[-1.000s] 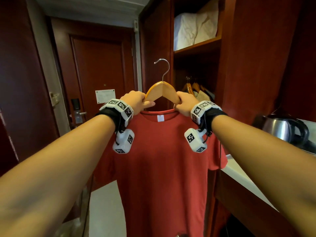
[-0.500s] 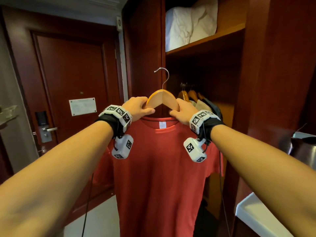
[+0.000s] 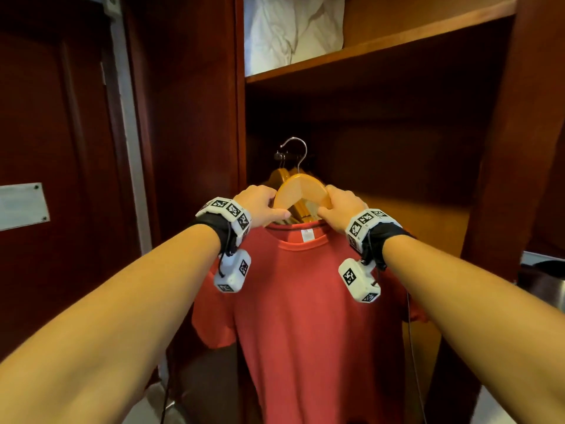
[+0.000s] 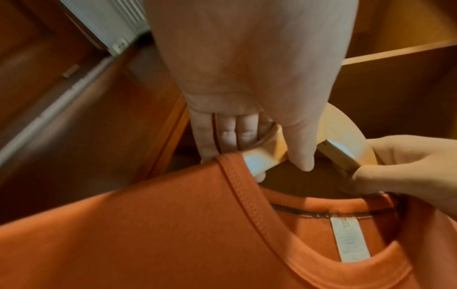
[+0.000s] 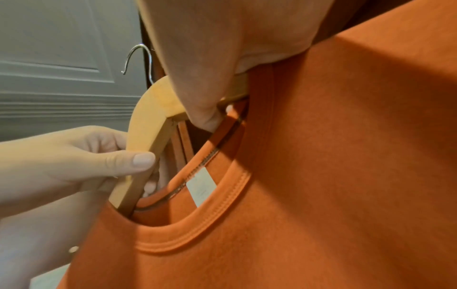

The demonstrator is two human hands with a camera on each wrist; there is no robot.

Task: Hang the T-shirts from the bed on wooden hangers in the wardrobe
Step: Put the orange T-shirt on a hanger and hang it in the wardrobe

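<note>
A red T-shirt (image 3: 308, 325) hangs on a light wooden hanger (image 3: 301, 191) that I hold up in front of the open wardrobe (image 3: 382, 142). My left hand (image 3: 263, 205) grips the hanger's left arm at the collar, thumb in front and fingers behind, as the left wrist view of the hanger (image 4: 262, 158) shows. My right hand (image 3: 341, 209) grips the right arm the same way. The metal hook (image 3: 295, 149) stands free, in front of the dark space under the shelf. In the right wrist view the hook (image 5: 138, 58) touches nothing and the T-shirt (image 5: 333, 176) fills the frame.
Other wooden hangers (image 3: 282, 175) hang just behind the hook inside the wardrobe. White bedding (image 3: 290, 32) lies on the shelf (image 3: 382, 53) above. A dark red door (image 3: 46, 179) with a white notice stands at the left. A kettle (image 3: 541, 283) sits at the right edge.
I have stepped closer and turned right toward the wardrobe; the hanger with the T-shirt now sits in front of its opening. Both hands keep the same grip.
</note>
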